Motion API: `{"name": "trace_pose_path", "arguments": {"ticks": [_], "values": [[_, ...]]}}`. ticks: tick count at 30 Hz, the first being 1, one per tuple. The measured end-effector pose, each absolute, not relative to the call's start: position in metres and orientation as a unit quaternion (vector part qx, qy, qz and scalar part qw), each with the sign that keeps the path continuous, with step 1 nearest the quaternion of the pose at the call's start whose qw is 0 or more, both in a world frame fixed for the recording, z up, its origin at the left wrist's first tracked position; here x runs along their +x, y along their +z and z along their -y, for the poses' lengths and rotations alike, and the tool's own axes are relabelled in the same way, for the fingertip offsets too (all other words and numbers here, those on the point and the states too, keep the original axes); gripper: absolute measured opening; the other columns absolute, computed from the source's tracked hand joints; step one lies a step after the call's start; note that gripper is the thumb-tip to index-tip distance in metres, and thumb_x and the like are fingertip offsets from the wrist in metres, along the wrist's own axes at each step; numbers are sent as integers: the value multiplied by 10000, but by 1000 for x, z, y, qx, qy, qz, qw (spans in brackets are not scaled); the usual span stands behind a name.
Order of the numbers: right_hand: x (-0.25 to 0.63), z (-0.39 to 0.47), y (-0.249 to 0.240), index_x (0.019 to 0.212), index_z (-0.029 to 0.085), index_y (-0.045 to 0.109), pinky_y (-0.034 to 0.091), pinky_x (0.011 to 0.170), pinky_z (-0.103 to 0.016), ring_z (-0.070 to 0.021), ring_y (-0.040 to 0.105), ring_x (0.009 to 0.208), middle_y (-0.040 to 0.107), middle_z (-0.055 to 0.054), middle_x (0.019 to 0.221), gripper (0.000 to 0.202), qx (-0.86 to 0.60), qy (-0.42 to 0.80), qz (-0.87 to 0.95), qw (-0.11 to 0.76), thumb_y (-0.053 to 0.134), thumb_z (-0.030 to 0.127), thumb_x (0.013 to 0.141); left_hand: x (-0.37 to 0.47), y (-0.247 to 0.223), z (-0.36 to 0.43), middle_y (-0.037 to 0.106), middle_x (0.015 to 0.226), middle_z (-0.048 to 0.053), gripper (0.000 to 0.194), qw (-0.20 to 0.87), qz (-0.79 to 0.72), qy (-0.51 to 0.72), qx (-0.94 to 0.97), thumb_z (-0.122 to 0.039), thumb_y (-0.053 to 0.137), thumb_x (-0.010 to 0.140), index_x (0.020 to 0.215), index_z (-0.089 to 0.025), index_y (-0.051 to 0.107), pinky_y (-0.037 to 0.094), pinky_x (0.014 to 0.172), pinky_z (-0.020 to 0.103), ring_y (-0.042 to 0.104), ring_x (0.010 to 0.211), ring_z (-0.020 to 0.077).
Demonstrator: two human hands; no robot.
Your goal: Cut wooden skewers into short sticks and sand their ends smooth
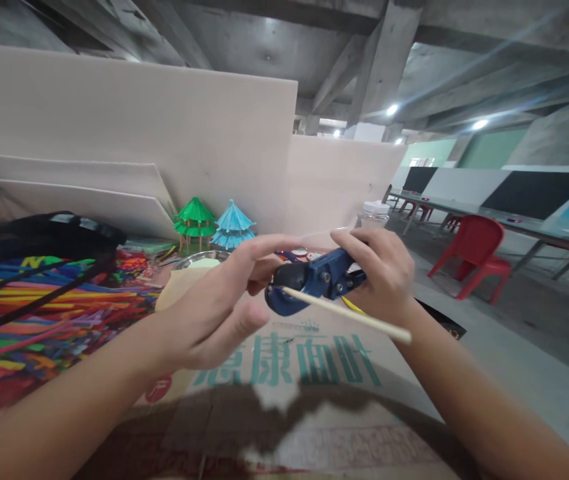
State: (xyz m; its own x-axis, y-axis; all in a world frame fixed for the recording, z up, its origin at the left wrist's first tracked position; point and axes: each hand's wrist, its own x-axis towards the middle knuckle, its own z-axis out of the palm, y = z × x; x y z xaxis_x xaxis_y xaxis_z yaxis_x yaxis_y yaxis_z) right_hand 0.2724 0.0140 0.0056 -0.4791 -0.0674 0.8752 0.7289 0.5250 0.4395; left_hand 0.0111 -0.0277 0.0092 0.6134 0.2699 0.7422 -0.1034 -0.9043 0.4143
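Observation:
My right hand (382,267) is closed around the handles of a blue hand cutter (322,277), held up over the table. A pale round wooden stick (352,315) slants from the cutter's head down to the right, its free end towards me. Whether the jaws grip the stick I cannot tell. Close to the left of the cutter's head is my left hand (219,297), thumb and index finger apart. Its other fingers are partly hidden behind the head, and nothing shows between the thumb and index finger.
Bright craft strips (54,320) cover the left side beside a black bag (64,233). Green (194,220) and blue (233,227) paper-roofed models stand at the back near a round metal tray (224,254) and a lidded clear jar (374,215). A red chair (477,250) stands right.

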Motion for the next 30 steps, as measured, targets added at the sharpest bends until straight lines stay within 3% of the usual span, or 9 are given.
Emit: {"name": "trace_pose_path", "arguments": {"ticks": [3,6,12,14,24,30], "values": [[272,-13,7,1191,213,597,458,761,-353,-230,627,831,676,-68,875,296,-216,-430,748,458,555,290,909,11,4,26,623,1280,115,307,237,-58,466,850,-242,407,1054,1355,-258,466,584,774,266,681,1048,191],[271,-11,8,1168,204,592,453,755,-355,-232,620,819,676,-69,869,278,-214,-431,747,459,560,270,900,13,0,24,614,1217,92,298,191,-70,495,845,-121,425,1018,1287,-241,472,563,750,236,660,1002,151],[274,-9,12,1141,212,583,438,739,-353,-218,579,772,632,-52,826,252,-198,-459,731,464,560,270,896,14,9,19,652,881,57,146,4,-117,446,888,-125,462,983,985,-208,582,520,728,302,609,821,175],[276,-9,13,1135,210,584,436,750,-364,-221,565,778,623,-59,838,249,-196,-474,724,462,551,271,897,14,13,21,669,874,54,157,-24,-103,452,886,-118,467,987,997,-208,595,515,739,285,620,835,173],[282,-8,15,1170,233,571,443,794,-385,-233,550,821,604,-69,869,267,-188,-490,718,457,522,323,923,14,20,28,720,1070,82,191,-5,-66,416,907,-53,502,975,1062,-161,632,495,811,185,660,975,127],[282,-8,15,1164,214,575,445,794,-396,-239,552,811,607,-76,856,265,-181,-488,723,453,517,332,934,11,20,26,696,851,31,144,2,-87,411,908,-125,514,995,1014,-188,641,478,762,202,640,811,127]]}}
